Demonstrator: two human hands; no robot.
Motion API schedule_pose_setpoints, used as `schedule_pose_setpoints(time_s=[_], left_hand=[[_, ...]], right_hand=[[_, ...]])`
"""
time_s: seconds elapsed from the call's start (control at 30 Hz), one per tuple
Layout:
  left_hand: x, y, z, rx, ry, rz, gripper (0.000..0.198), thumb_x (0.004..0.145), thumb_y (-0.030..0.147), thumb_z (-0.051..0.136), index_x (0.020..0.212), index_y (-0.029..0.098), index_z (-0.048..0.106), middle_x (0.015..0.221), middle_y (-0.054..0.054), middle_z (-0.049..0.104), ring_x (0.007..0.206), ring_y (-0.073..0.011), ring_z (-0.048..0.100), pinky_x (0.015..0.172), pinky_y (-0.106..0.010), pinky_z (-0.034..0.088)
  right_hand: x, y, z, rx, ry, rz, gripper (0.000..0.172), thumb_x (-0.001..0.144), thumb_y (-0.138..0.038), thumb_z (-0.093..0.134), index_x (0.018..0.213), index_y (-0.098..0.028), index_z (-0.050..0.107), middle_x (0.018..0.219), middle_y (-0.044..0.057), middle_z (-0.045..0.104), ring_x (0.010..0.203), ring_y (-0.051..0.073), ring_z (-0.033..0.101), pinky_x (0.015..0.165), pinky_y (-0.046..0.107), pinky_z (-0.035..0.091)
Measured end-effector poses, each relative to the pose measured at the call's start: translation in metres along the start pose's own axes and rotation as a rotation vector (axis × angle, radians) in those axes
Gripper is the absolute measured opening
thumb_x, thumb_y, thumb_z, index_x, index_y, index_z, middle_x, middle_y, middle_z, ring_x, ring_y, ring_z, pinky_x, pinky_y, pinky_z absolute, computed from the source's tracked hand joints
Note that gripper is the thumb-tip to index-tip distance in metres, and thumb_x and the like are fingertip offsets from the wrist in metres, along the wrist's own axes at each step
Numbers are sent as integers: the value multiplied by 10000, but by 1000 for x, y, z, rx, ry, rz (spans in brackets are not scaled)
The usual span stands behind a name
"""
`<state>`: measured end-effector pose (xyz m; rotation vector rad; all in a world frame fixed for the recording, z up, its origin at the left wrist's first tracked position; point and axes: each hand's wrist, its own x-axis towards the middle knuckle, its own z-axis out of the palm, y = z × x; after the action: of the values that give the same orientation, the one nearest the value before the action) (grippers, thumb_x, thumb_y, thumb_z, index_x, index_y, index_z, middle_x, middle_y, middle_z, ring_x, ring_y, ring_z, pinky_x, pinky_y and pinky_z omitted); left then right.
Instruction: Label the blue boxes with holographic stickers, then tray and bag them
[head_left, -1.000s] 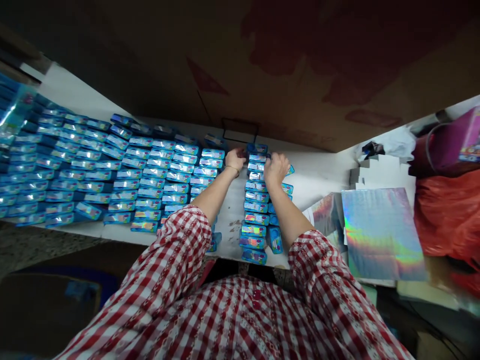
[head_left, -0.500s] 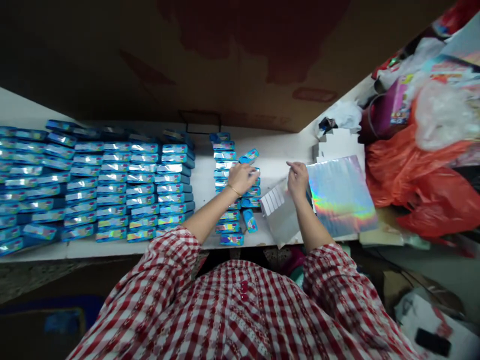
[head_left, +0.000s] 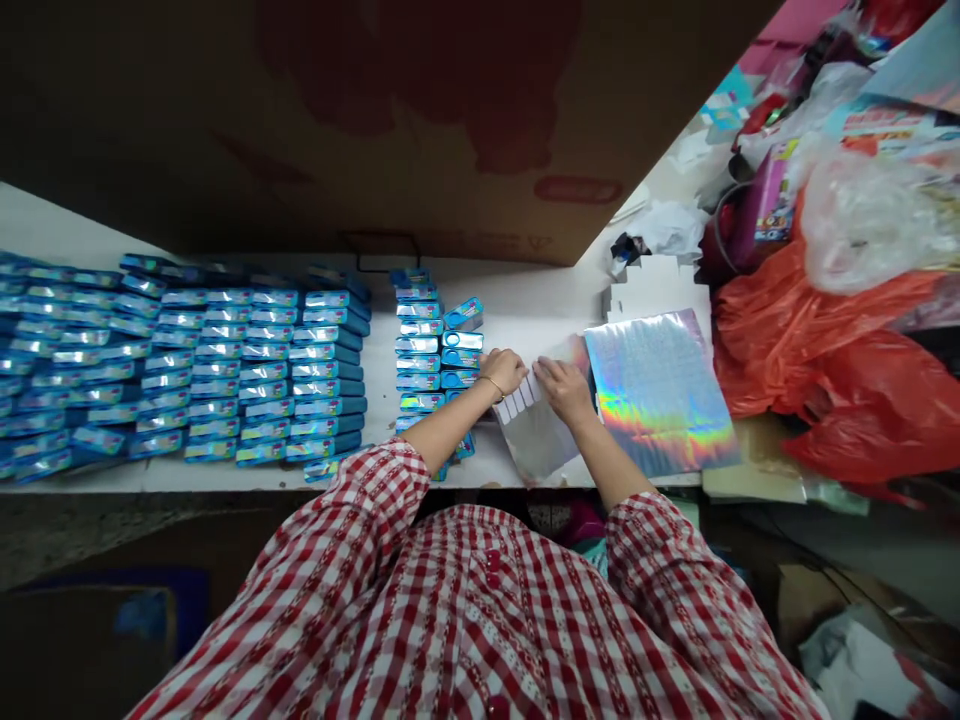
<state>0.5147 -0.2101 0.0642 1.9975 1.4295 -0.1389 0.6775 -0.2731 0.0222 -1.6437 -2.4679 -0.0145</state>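
Blue packs (head_left: pixel 217 370) already stand rowed toward nine o'clock; left hand (head_left: pixel 504 372) and right hand (head_left: pixel 564 388), fingers' grip unclear, adjoin remaining white strips (head_left: pixel 514 406).

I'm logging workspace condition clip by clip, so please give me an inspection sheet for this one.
Surface: white tabletop, holding the packs and sheets.
Job's things: blue packs in close columns, one pack set at an angle; silver sheet with pale strips under the hands; holographic sheet to its right.
Clutter: orange-red plastic bags, clear plastic bag and purple box at far right.
Hands: left hand at the strips, right hand beside it over the silver sheet; grip unclear.
Cables: thin dark line at lower right, possibly a cable.
Surroundings: large cardboard box behind the packs.
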Motion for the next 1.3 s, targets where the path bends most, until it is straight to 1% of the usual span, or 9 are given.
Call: schedule_pose_setpoints(time_s=[0.2, 0.33, 0.43, 0.5, 0.6, 0.83, 0.97, 1.1, 1.3], left_hand=[[-2, -2, 1, -10, 70, -18, 269, 855, 316, 494, 883, 181, 725, 1010, -95, 677, 1051, -281, 518, 848, -404, 368], [0, -11, 7, 46, 133, 36, 264, 861, 295, 485, 884, 170, 716, 1043, -107, 650, 1072, -298, 486, 863, -440, 356], [2, -17, 6, 21, 124, 57, 260, 865, 288, 478, 885, 173, 710, 1057, -104, 640, 1080, -289, 484, 873, -438, 358], [3, -20, 2, -27, 103, 50, 249, 862, 287, 487, 887, 173, 706, 1064, -98, 639, 1085, -282, 491, 885, -429, 365], [4, -26, -7, -92, 63, 27, 220, 844, 280, 516, 851, 171, 707, 1068, -92, 639, 1080, -273, 509, 899, -411, 378], [6, -32, -16, -125, 36, 34, 221, 823, 266, 514, 806, 163, 709, 1040, -88, 654, 1057, -257, 531, 926, -385, 386], [8, -31, -13, -99, 35, 40, 238, 823, 281, 506, 825, 164, 713, 1037, -88, 659, 1049, -253, 548, 945, -388, 386], [8, -30, -9, -59, 50, 38, 254, 839, 271, 481, 830, 163, 710, 1037, -87, 663, 1048, -239, 556, 973, -385, 371], [5, -29, -6, 3, 84, 30, 260, 852, 279, 471, 844, 168, 706, 1056, -100, 648, 1066, -259, 531, 990, -419, 354]], right_hand=[[-1, 3, -44, 78, 19, -25, 241, 908, -273, 450, 850, -175, 663, 1081, 91, 651, 904, 206, 543, 777, 324, 395], [9, 2, -89, 181, -53, -5, 210, 887, -232, 452, 822, -161, 637, 939, 95, 640, 851, 197, 558, 768, 308, 421], [23, 2, -104, 242, -91, 53, 224, 892, -227, 423, 893, -159, 636, 921, 96, 621, 887, 197, 563, 805, 304, 433], [29, 4, -98, 266, -148, 68, 217, 870, -217, 449, 959, -161, 639, 979, 102, 620, 922, 209, 562, 828, 322, 434], [22, 5, -73, 287, -213, 105, 263, 826, -217, 491, 1045, -154, 621, 1041, 113, 613, 956, 232, 553, 859, 360, 425], [-15, -18, -12, 342, -43, 424, 377, 774, -313, 544, 1108, -138, 531, 1052, 129, 584, 1001, 247, 519, 868, 363, 414], [-11, -32, 9, 303, 3, 538, 260, 806, -273, 501, 1032, -158, 558, 996, 109, 589, 973, 229, 507, 854, 339, 395], [-8, -31, 7, 243, 16, 626, 180, 850, -213, 426, 904, -177, 594, 929, 87, 605, 891, 203, 511, 780, 297, 380], [0, -17, -38, -42, -142, 352, 224, 887, -197, 421, 915, -162, 641, 922, 96, 623, 839, 211, 485, 726, 319, 299]])
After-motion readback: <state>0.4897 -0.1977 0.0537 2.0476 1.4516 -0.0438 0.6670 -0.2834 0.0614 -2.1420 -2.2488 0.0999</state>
